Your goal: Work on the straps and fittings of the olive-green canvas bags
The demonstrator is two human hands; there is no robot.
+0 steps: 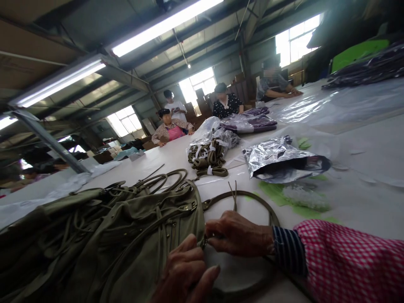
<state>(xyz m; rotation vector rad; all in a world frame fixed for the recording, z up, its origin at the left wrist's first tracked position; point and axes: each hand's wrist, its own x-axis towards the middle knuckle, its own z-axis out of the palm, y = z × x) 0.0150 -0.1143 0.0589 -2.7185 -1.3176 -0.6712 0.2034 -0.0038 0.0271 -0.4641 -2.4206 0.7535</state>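
An olive-green handbag [135, 235] lies on the white table in front of me, its flap, straps and zip pulls facing up. My right hand [240, 233] is closed in a pinch at the bag's right edge, on a small dark metal clasp [204, 242] partly hidden by the fingers. Nearer to me, my left hand [189, 271] rests against the same edge with its fingers curled on the bag and the thumb pointing out. A round olive shoulder strap [271, 210] loops behind and beneath my right hand.
More olive bags [41, 223] are heaped at left. Beyond lie bundled olive straps [206, 155], an open silver foil bag [277, 162], a clear packet [306, 195] on green sheets and purple folded goods [249, 122]. Several people [172, 126] are at the table's far side.
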